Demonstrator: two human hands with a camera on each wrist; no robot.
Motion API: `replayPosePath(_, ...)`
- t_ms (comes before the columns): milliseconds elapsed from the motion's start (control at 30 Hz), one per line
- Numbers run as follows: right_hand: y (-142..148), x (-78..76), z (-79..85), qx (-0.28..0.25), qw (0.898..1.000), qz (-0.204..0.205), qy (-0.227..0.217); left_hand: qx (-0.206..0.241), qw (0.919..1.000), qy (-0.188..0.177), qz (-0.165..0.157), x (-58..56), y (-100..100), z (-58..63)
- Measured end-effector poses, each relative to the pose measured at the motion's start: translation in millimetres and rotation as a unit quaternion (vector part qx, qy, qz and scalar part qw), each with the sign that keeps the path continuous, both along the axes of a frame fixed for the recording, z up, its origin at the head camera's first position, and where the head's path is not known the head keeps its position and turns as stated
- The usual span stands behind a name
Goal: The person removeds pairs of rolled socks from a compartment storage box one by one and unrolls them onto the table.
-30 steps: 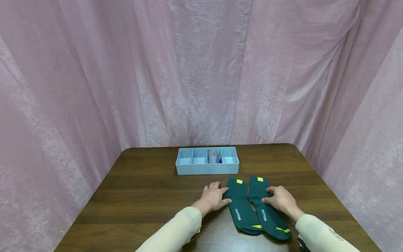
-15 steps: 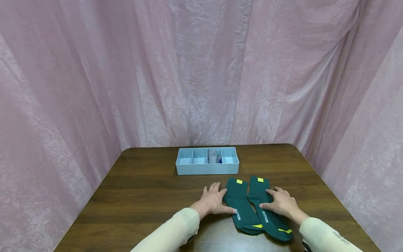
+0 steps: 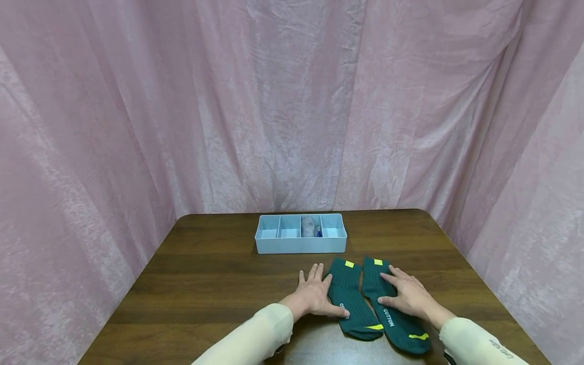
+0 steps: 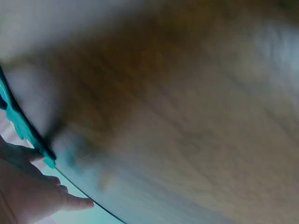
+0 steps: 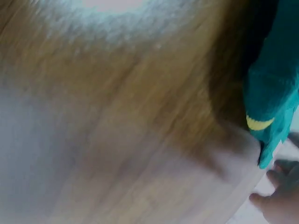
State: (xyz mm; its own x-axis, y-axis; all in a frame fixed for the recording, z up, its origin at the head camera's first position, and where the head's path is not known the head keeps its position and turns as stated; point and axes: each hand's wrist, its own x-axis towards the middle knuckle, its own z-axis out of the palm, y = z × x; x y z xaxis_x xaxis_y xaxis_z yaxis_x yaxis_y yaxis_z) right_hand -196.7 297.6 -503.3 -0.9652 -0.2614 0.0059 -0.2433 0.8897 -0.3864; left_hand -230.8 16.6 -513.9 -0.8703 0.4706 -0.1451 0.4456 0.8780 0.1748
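Two dark green ribbed socks lie flat side by side, with yellow tabs at the cuffs, yellow marks at the toes and white "COTTON" lettering. My left hand [image 3: 314,295] is spread at the edge of the left sock [image 3: 350,289], its thumb lying across the lettering. On the right sock [image 3: 403,332] rests my right hand [image 3: 410,298], fingers and thumb extended over its middle. In the left wrist view, the hand [image 4: 28,191] is beside a strip of green sock [image 4: 23,126]. The right wrist view catches a toe end [image 5: 271,88] near the fingers.
A light blue box [image 3: 301,246] with several compartments stands behind the socks on the wooden table [image 3: 205,284]. One compartment holds a grey, fuzzy-looking item [image 3: 308,227] and something small and blue [image 3: 319,233]. A pink curtain [image 3: 283,126] hangs beyond the table.
My left thumb has slid down over the left sock as the fingers spread wider. The right sock has shifted slightly right and toward me with my right hand, widening the gap at the toes.
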Motion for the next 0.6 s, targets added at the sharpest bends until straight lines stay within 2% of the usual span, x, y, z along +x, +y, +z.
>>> replayPosePath(133,0.1,-0.2,-1.4,0.001,0.999,0.035,-0.009,-0.019,0.9998,-0.001,-0.004,6.2,2.5,0.1)
replayPosePath(333,2.0,-2.9,-1.0,0.005,0.999,0.03,-0.033,-0.041,0.9991,0.0,-0.009,9.4,2.4,1.1)
replayPosePath(433,3.1,-4.2,-0.7,0.005,0.999,0.026,-0.041,-0.038,0.9992,-0.006,-0.009,8.8,2.5,0.7)
replayPosePath(600,-2.8,-2.4,1.2,0.016,0.999,0.023,-0.026,-0.018,0.9996,-0.017,-0.012,5.5,1.0,2.1)
